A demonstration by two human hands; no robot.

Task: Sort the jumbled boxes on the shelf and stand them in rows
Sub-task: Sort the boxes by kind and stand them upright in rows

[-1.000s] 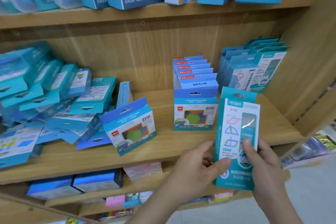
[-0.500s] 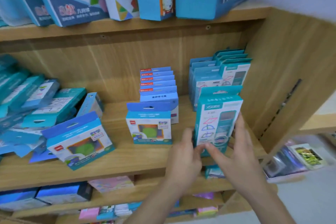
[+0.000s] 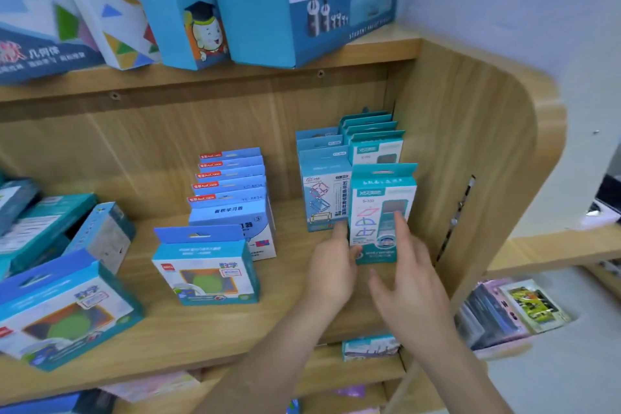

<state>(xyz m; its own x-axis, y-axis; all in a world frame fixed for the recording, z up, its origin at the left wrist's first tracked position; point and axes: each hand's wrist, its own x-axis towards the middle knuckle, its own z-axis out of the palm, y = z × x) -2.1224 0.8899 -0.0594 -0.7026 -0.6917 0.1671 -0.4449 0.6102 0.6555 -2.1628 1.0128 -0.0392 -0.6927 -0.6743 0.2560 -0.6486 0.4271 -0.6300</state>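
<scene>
The right hand (image 3: 408,282) is spread open, its forefinger tip laid on the front face of a teal box (image 3: 381,212) and the other fingers loose below it, gripping nothing; the left hand (image 3: 331,267) is also open, its fingertips pressed against the lower left edge of the same teal box, with no finger curled round it; the teal box stands upright on the wooden shelf (image 3: 235,323), at the front of the row furthest right, close beside the shelf's side panel (image 3: 470,178); behind it stand more teal boxes of the same kind (image 3: 373,136) in a file running to the back wall; just to its left, touching or very nearly so, stands a second row of taller light-blue boxes (image 3: 322,191), the foremost printed with cube outlines; further left, well apart from these, a third row of blue boxes with red labels (image 3: 230,185) stands one behind the other; before that row stands a blue box with a green shape on its front (image 3: 206,276), upright; at the far left lies a jumbled heap of boxes (image 3: 50,245), tilted and overlapping, with another green-shape box (image 3: 67,316) leaning at its front edge; on the shelf above stand large blue and white boxes (image 3: 295,0); below, lower shelves hold pale packets, too blurred to tell apart.
</scene>
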